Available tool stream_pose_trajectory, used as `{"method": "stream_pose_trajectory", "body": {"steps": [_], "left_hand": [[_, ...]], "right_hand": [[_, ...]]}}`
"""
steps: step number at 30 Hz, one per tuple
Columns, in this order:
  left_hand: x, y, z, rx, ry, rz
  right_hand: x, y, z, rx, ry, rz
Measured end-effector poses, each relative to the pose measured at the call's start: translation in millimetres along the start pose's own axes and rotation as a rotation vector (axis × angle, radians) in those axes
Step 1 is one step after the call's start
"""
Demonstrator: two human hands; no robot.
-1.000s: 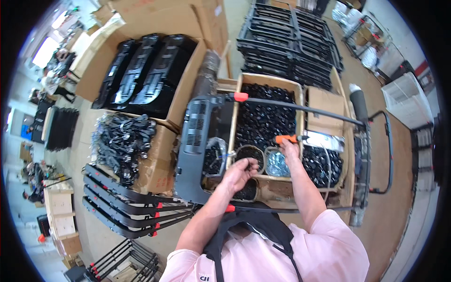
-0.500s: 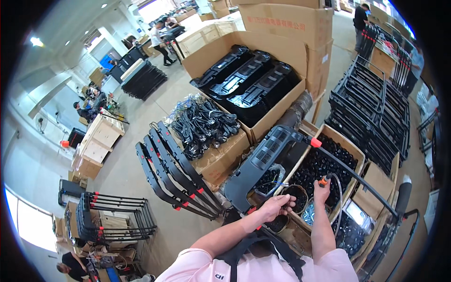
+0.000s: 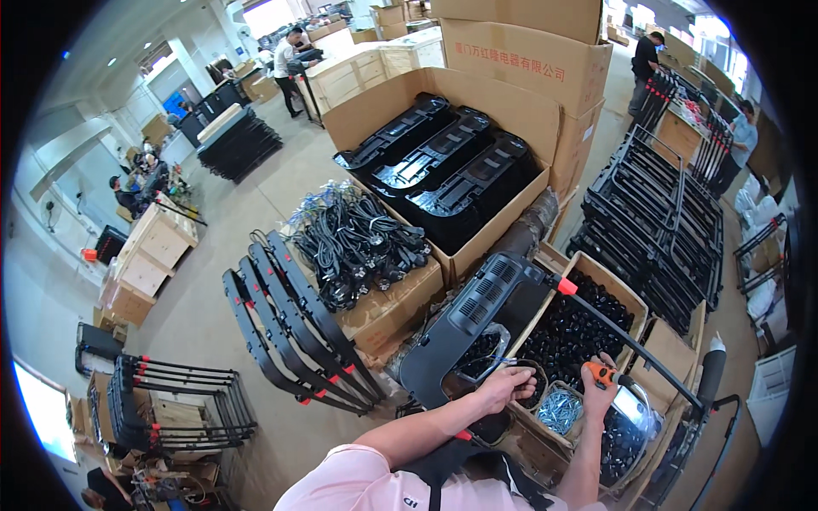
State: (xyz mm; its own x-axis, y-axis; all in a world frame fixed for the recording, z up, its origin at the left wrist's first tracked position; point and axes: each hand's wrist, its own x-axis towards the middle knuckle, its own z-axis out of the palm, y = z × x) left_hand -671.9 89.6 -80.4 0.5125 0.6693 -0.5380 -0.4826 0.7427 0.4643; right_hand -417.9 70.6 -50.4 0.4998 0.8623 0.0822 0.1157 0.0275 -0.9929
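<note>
My right hand (image 3: 598,399) is wrapped round an orange and black power screwdriver (image 3: 601,375), above a box of shiny black plastic parts (image 3: 573,328). My left hand (image 3: 504,390) has its fingers pinched together beside a round tub of small dark pieces (image 3: 535,371); whatever lies between the fingertips is too small to name. Between my hands sits a container of silver screws (image 3: 560,412). A dark grey vented housing (image 3: 469,319) lies just beyond my left hand. From its far end a black tube frame (image 3: 626,339) with a red clip (image 3: 567,287) runs over the parts box.
Ahead stands a large carton (image 3: 545,200) holding glossy black covers. Bundled black power cords (image 3: 362,243) lie on a box at left, behind curved black frames (image 3: 294,319). Stacked black frames (image 3: 652,226) stand at right. Several people work farther off.
My view has shifted slightly. The right hand has turned the screwdriver, which now points to the right. My left hand has closed its fingers into a pinch and sits near the round tub.
</note>
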Motion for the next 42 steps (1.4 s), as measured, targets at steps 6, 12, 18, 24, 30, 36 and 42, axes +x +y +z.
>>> {"method": "stream_pose_trajectory", "body": {"steps": [6, 12, 18, 24, 30, 36, 42], "left_hand": [[20, 36, 6, -0.047, -0.02, -0.09], [37, 80, 5, -0.277, -0.036, -0.103], [48, 110, -3, -0.399, -0.105, -0.068], [57, 125, -13, -0.408, -0.199, -0.136], [53, 149, -14, -0.432, -0.222, -0.196], [58, 163, -8, -0.498, -0.191, -0.157], [50, 180, -12, -0.566, -0.057, -0.076]], "right_hand": [[-5, -64, 18, 0.102, 0.003, -0.02], [-12, -122, 92, 0.126, -0.05, -0.041], [-10, -133, 138, 0.102, -0.067, -0.009], [-1, -137, 149, 0.174, -0.016, 0.053], [14, -144, 167, 0.138, -0.017, 0.121], [32, -153, 190, 0.109, -0.061, 0.068], [56, -150, 234, 0.073, -0.151, 0.032]]}}
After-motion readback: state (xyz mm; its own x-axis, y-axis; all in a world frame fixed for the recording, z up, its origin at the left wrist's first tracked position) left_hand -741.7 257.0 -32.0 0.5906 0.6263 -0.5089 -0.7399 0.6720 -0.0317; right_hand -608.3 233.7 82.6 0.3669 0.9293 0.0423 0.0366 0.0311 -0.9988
